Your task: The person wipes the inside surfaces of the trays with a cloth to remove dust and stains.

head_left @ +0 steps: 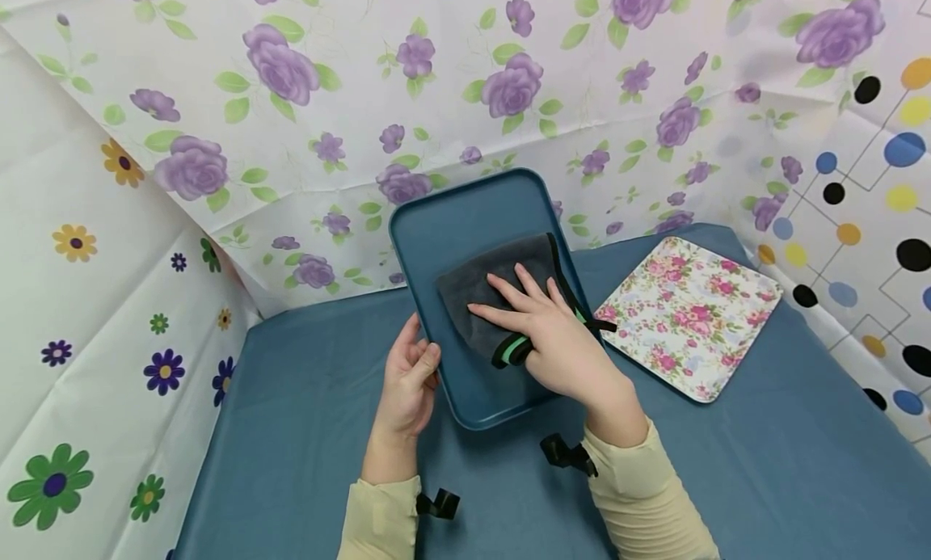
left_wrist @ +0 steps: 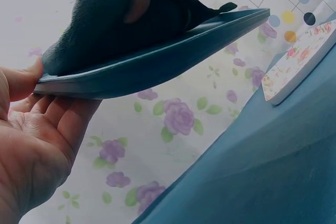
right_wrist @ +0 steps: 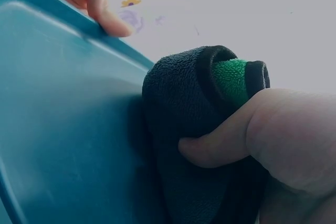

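pinching the blue tray (head_left: pixel 465 221) by its left edge, the left hand (head_left: pixel 410 378) has a narrow grip and holds it tilted above the table (head_left: pixel 305 431). the right hand (head_left: pixel 560 342), its grip wide with fingers spread, rests on a folded dark grey cloth (head_left: pixel 461 289) towards the tray's right edge. a floral board (head_left: pixel 691 317) lies on the table near its far right corner

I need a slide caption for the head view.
Left hand holds a blue tray; right hand, fingers spread, rests on a gray cloth.
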`<state>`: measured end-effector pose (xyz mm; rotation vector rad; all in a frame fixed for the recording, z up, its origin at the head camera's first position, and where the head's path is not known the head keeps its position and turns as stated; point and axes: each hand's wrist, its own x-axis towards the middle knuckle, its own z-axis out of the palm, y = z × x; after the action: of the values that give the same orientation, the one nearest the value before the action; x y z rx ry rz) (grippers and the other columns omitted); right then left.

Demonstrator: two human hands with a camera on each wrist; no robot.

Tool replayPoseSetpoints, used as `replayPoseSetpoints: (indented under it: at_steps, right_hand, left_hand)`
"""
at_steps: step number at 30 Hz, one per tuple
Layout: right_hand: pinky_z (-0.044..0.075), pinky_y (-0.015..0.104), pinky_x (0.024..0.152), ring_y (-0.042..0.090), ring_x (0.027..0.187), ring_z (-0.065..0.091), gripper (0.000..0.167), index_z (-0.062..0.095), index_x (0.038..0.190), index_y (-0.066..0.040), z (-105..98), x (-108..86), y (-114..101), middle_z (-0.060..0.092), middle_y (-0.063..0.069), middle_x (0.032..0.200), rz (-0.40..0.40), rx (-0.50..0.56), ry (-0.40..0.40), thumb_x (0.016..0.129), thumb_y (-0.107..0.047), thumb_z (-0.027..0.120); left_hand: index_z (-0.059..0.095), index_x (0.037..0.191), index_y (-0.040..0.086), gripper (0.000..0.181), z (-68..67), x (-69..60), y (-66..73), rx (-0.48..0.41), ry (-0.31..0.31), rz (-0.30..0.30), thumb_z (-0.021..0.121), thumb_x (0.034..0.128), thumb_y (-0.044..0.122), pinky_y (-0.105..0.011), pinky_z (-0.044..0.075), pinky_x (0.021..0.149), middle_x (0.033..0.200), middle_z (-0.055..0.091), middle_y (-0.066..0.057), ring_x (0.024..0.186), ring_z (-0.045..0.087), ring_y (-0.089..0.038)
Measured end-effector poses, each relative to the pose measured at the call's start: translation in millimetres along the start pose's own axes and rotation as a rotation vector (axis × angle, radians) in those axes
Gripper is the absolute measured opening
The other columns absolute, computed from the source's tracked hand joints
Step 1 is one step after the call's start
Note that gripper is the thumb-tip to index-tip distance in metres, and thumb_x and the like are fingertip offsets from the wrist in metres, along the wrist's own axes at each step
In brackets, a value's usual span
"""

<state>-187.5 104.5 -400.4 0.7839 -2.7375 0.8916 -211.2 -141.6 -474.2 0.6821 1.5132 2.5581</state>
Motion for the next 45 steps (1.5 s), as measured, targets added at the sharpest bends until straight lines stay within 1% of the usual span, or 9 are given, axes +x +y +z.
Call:
replayPoseSetpoints:
  at_steps: [3, 12, 23, 31, 36, 45]
  right_hand:
    - [0.002, 0.065, 0.128, 0.024, 0.165, -0.001, 0.109, 0.049, 0.161, -0.038, -2.1, -0.6, 2.3, 0.022, -0.003, 0.177, 0.016, 0.005, -0.003, 0.077, 0.031, 0.047]
    - [0.002, 0.065, 0.128, 0.023, 0.165, -0.002, 0.110, 0.050, 0.161, -0.039, -4.6, -1.0, 4.8, 0.023, -0.003, 0.176, 0.029, 0.009, 0.001, 0.075, 0.031, 0.046]
    - [0.002, 0.068, 0.127, 0.023, 0.165, -0.002, 0.110, 0.050, 0.160, -0.038, -5.2, -1.3, 6.4, 0.023, -0.003, 0.176, 0.040, 0.010, -0.001, 0.076, 0.031, 0.046]
    - [0.002, 0.068, 0.127, 0.023, 0.165, -0.002, 0.110, 0.050, 0.160, -0.038, -5.4, -1.4, 7.8, 0.022, -0.003, 0.177, 0.040, 0.017, 0.001, 0.075, 0.032, 0.045]
    - [0.002, 0.068, 0.127, 0.023, 0.165, -0.002, 0.111, 0.050, 0.161, -0.038, -2.9, -1.3, 5.6, 0.022, -0.003, 0.177, 0.041, 0.003, 0.007, 0.075, 0.032, 0.046]
    - [0.007, 0.069, 0.126, 0.028, 0.165, 0.002, 0.107, 0.049, 0.162, -0.036, 3.2, 1.1, -4.2, 0.023, 0.002, 0.176, 0.046, -0.049, -0.004, 0.078, 0.031, 0.051]
  left_hand:
    - [0.023, 0.168, -0.002, 0.059, -0.1, 0.1, 0.6, -0.002, 0.001, -0.002, 0.047, 0.1133, -0.001, -0.027, 0.062, 0.072, 0.091, 0.073, 0.000, 0.072, 0.069, -0.009]
    - [0.023, 0.168, -0.001, 0.060, -1.0, -0.4, 1.6, 0.012, -0.001, -0.006, 0.048, 0.1134, 0.001, -0.028, 0.062, 0.074, 0.093, 0.074, 0.000, 0.073, 0.069, -0.010]
    - [0.024, 0.167, -0.002, 0.060, -1.5, -0.7, 2.6, 0.008, -0.012, -0.003, 0.049, 0.1131, 0.000, -0.028, 0.062, 0.075, 0.095, 0.074, 0.000, 0.075, 0.070, -0.010]
    - [0.025, 0.167, -0.002, 0.059, -0.9, -0.9, 3.4, 0.021, -0.004, -0.003, 0.049, 0.1132, 0.001, -0.027, 0.062, 0.075, 0.095, 0.074, 0.001, 0.076, 0.069, -0.010]
    - [0.025, 0.167, -0.002, 0.059, -1.0, -0.6, 3.1, 0.015, -0.006, 0.001, 0.049, 0.1134, 0.002, -0.029, 0.063, 0.076, 0.096, 0.075, 0.001, 0.077, 0.070, -0.010]
    - [0.025, 0.168, -0.001, 0.060, -2.2, -1.8, 2.9, -0.030, 0.010, -0.006, 0.050, 0.1138, 0.004, -0.028, 0.062, 0.076, 0.091, 0.073, 0.001, 0.074, 0.069, -0.010]
